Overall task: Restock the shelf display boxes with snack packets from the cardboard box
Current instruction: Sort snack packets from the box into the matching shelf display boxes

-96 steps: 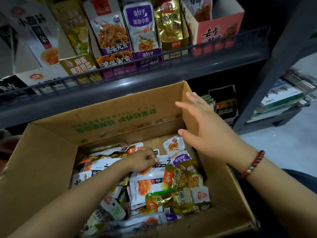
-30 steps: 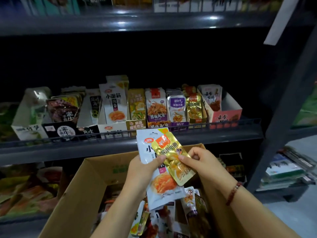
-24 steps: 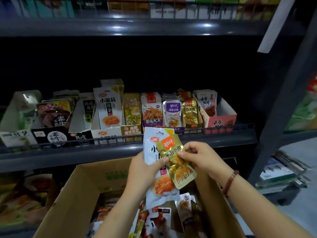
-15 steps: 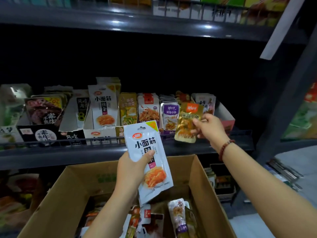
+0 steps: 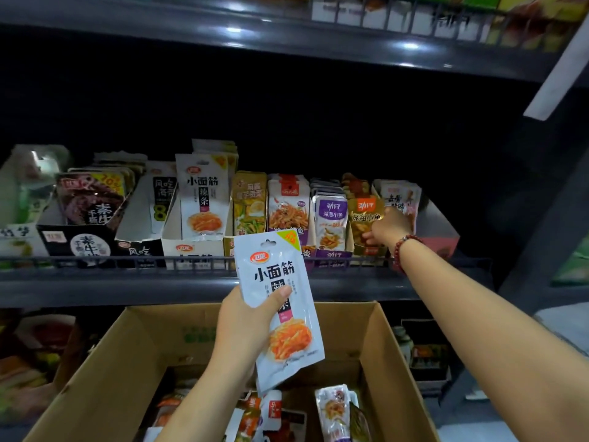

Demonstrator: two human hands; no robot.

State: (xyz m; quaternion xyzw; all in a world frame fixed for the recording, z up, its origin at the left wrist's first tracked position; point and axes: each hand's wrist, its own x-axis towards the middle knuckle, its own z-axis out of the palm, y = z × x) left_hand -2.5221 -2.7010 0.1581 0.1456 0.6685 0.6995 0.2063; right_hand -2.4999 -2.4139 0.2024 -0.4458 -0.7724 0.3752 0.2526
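Observation:
My left hand [image 5: 247, 327] grips a white snack packet [image 5: 280, 304] with orange noodles printed on it, held upright above the open cardboard box [image 5: 105, 362]. My right hand [image 5: 390, 231] reaches to the shelf and holds a gold fish-snack packet [image 5: 363, 218] at the front of its display box, next to the purple packets [image 5: 330, 218]. A matching white-packet display box [image 5: 194, 247] stands further left on the shelf. More mixed packets [image 5: 338, 409] lie in the bottom of the cardboard box.
A wire rail [image 5: 95, 261] runs along the shelf front. Other display boxes line the shelf: a black one [image 5: 76, 244] at left, a pink one [image 5: 443, 244] at right. A dark upright post [image 5: 541, 234] stands to the right; an upper shelf [image 5: 287, 36] hangs overhead.
My right hand has carried the gold packet from in front of me up into the shelf row. My left hand has stayed with the white packet, now a little higher.

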